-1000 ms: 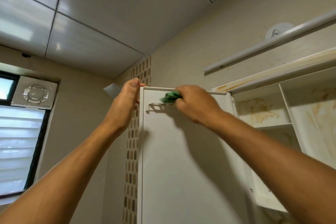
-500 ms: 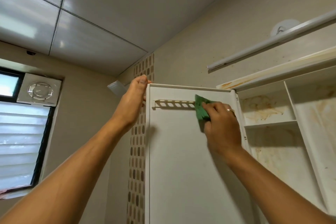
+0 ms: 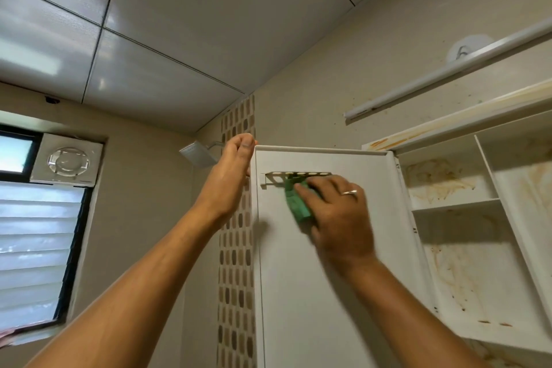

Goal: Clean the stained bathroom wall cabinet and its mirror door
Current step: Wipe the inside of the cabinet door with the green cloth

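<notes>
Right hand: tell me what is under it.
A green cloth held against the open cabinet door, at its slotted rail. The right hand covers the cloth's right part.

The right hand (image 3: 337,218) covers part of the green cloth (image 3: 297,206).

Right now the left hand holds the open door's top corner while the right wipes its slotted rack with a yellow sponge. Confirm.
Wrong colour: the head view shows a green sponge. The left hand holds the top corner of the door; the right hand wipes the slotted rack.
</notes>
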Demonstrator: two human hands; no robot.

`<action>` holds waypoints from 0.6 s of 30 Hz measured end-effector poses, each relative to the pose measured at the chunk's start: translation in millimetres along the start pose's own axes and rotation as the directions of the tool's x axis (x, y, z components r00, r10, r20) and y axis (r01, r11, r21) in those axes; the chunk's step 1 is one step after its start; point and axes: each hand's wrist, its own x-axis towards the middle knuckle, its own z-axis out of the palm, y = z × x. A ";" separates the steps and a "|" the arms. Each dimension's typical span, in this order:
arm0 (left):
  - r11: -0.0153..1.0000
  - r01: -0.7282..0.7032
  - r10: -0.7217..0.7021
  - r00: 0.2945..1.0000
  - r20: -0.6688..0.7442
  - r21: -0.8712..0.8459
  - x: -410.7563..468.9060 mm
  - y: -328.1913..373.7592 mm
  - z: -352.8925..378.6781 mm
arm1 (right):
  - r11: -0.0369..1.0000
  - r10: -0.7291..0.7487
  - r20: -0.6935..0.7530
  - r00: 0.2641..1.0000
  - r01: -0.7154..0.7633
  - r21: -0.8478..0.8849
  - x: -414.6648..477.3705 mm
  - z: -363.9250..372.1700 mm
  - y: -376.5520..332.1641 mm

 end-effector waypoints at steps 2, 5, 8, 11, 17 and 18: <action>1.000 0.005 -0.005 1.000 -0.001 -0.005 1.4 -1.9 -1.2 | 0.976 0.219 -0.054 0.974 -0.218 0.015 -3.0 -1.6 4.9; 1.000 0.006 -0.006 1.000 0.002 -0.024 -0.6 -3.2 -1.2 | 0.915 0.382 -0.015 0.924 -0.376 0.145 8.2 4.0 -56.3; 0.999 0.017 -0.017 1.000 0.014 -0.028 -0.6 -4.7 -3.5 | 0.987 0.068 -0.004 0.998 -0.067 0.147 16.0 2.1 -64.4; 0.999 0.013 -0.011 0.999 0.042 -0.040 2.5 -5.7 -9.9 | 0.999 -0.009 -0.039 0.999 0.010 0.031 18.4 -0.1 -21.8; 0.999 0.020 -0.018 0.997 0.075 -0.028 6.1 -16.5 -11.5 | 0.840 0.486 -0.091 0.869 -0.436 0.323 20.7 12.1 -81.3; 0.999 0.017 -0.014 0.997 0.075 -0.037 6.7 -18.0 -11.5 | 0.879 0.397 -0.089 0.913 -0.351 0.322 19.2 10.5 -85.0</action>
